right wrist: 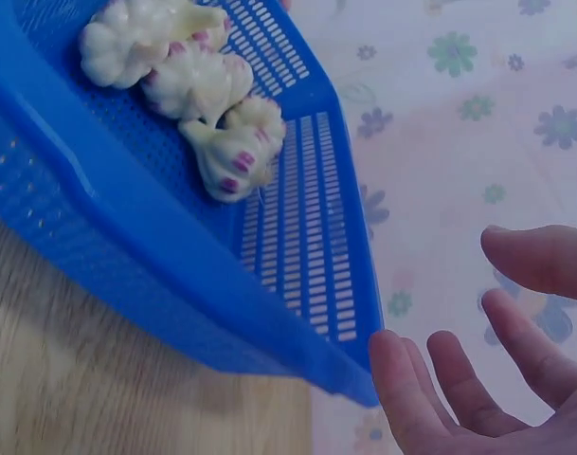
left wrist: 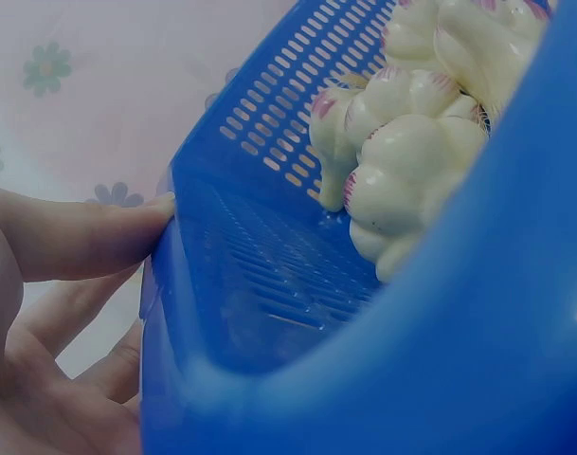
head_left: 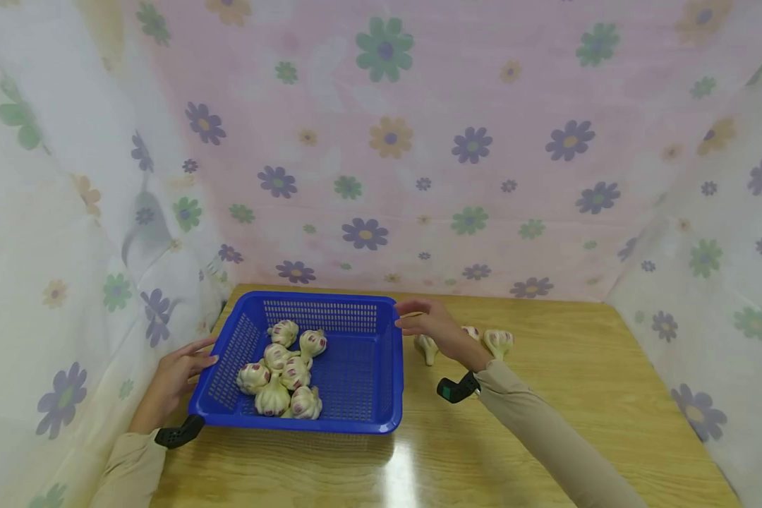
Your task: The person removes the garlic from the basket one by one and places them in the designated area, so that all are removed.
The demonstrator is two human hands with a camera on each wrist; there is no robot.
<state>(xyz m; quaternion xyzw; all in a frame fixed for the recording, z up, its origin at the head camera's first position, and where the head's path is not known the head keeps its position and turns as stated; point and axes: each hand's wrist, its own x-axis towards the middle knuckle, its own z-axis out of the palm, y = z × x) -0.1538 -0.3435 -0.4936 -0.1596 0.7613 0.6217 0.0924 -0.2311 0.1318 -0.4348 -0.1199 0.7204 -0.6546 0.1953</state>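
A blue plastic basket [head_left: 390,381] with slotted walls holds several white-and-purple garlic bulbs [head_left: 271,398], grouped toward its left half. At its left side, my left hand [head_left: 174,377] grips the rim; the left wrist view has the thumb on the rim's edge and fingers against the outer wall. My right hand [head_left: 434,324] is at the basket's back right corner, fingers spread. In the right wrist view one fingertip of this hand [right wrist: 487,370] touches or nearly touches the corner, and the thumb stands apart from it.
Right of the basket, three more bulbs lie on the wooden table, one [head_left: 499,342] beyond the right wrist and another [head_left: 427,348] below the right hand. Flower-patterned sheets [head_left: 387,176] hang behind the table and at both sides.
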